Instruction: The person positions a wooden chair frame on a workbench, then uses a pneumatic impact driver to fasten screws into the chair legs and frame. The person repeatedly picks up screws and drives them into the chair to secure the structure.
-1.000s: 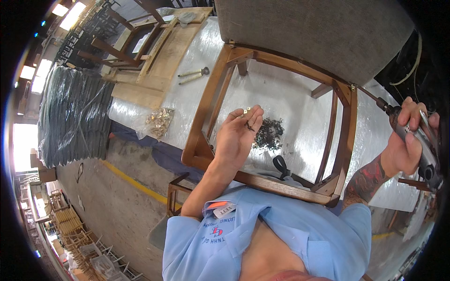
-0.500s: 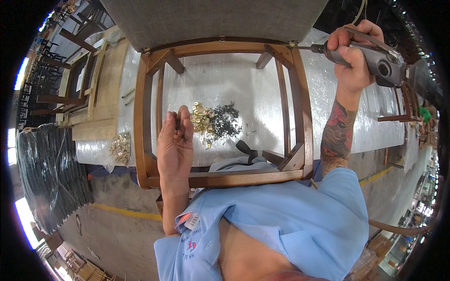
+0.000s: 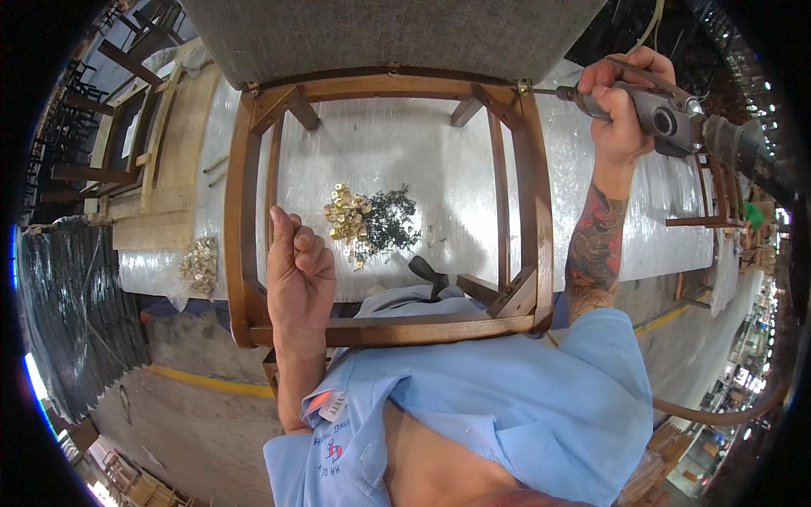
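Note:
My right hand point(image 3: 621, 110) is wrapped round a grey air screwdriver point(image 3: 655, 117) with a lever along its body. Its long bit points left, the tip at a small metal bracket point(image 3: 524, 87) on the far right corner of a brown wooden chair frame point(image 3: 422, 331). A grey upholstered panel point(image 3: 393, 34) stands along the far rail, where more brackets sit. Over the frame's near left part is my left hand point(image 3: 302, 275), fingers curled in; whatever they hold is hidden. Beyond it, gold-coloured brackets point(image 3: 345, 215) and dark screws point(image 3: 395, 224) lie heaped inside the frame.
Clear plastic wrap covers the work surface point(image 3: 456, 194) under the frame. To the left are a bag of brackets point(image 3: 198, 269), wooden frames point(image 3: 152, 160) and a stack of dark wrapped pieces point(image 3: 76, 313). Another brown wooden frame point(image 3: 705, 221) stands at the right.
My left hand's fingers have curled in further and the hand sits slightly nearer me. My right hand keeps the screwdriver at the same corner bracket. The whole view has shifted a little.

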The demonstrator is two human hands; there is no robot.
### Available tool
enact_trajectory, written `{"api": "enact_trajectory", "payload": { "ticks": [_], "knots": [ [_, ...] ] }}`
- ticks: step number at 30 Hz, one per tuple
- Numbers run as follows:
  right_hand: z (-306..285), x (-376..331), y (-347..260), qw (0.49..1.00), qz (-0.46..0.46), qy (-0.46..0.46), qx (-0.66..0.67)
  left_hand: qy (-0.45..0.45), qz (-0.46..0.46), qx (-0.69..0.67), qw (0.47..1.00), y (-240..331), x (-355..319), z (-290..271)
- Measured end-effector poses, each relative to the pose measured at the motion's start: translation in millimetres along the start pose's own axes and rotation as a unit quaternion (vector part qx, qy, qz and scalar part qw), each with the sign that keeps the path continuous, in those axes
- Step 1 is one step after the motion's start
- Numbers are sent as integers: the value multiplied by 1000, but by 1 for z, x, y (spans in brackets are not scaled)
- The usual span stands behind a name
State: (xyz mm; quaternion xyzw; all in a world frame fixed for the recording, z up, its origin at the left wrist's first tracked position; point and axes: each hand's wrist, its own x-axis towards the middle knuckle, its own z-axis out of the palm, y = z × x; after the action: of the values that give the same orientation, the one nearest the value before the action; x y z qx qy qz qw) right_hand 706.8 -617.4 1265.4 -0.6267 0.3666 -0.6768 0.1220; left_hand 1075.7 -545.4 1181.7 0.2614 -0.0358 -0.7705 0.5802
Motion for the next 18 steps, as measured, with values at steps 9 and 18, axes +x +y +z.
{"api": "enact_trajectory", "payload": {
  "ticks": [9, 18],
  "knots": [
    [-7, 0, 10, 1000, -15, -20, -19, 11, 8, 20, 1000, -1, -1, 4],
    [-5, -2, 11, 999, -31, -36, -11, 69, 21, 66, 995, 2, 1, 6]
  ]
}}
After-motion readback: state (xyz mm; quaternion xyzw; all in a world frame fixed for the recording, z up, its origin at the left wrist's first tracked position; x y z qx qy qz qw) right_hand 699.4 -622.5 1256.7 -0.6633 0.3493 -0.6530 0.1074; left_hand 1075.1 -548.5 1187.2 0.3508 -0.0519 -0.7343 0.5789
